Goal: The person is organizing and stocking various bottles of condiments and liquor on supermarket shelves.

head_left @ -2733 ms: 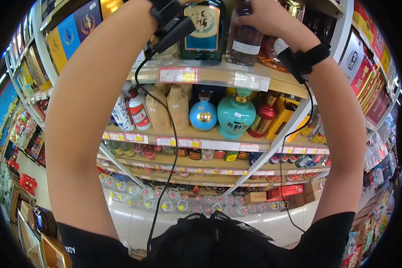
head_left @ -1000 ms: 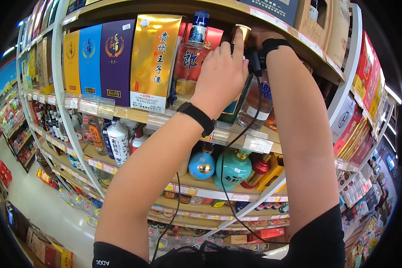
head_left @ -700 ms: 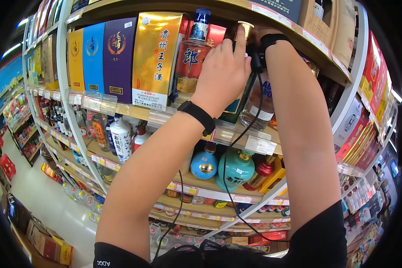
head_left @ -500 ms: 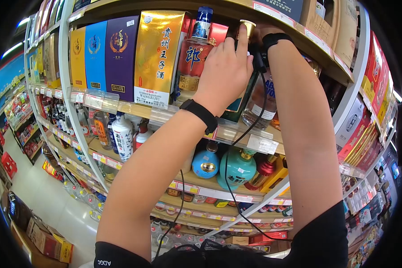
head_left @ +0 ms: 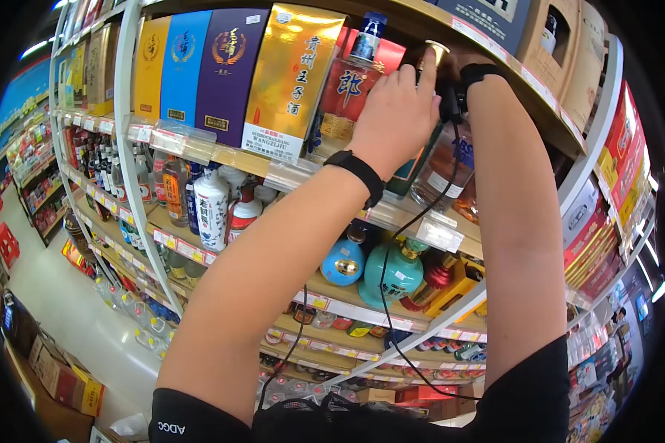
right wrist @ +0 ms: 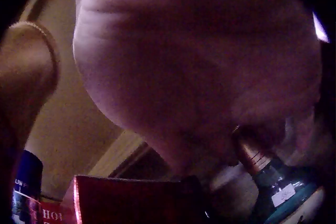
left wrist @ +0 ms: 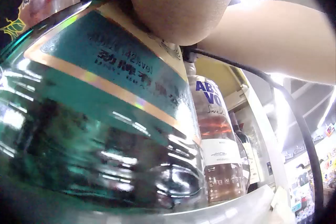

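Note:
In the head view, my left hand [head_left: 395, 118] is at the neck of a green bottle [head_left: 400, 184], index finger laid straight on its gold cap [head_left: 436, 52], other fingers bent. The left wrist view has this hand [left wrist: 173, 3] over the label of the green bottle [left wrist: 94, 129]. My right hand [head_left: 457, 60] is in shadow behind the cap, mostly hidden. In the right wrist view, that hand [right wrist: 194, 50] is above a green bottle [right wrist: 278, 182] with a gold neck; its fingertips and any hold are unclear.
A red bottle [head_left: 341, 96] and gold box [head_left: 292, 81] stand left of the hands; a clear bottle [head_left: 440, 173] stands right. The shelf above [head_left: 517, 63] hangs close over my wrist. Lower shelves hold blue [head_left: 343, 262] and turquoise bottles [head_left: 391, 275]. Black cables dangle in front.
Since the earliest frame, my left hand has come down into view at the green bottle, and my right hand has left the clear bottle's top. Lately the view has tilted; both hands keep nearly the same pose.

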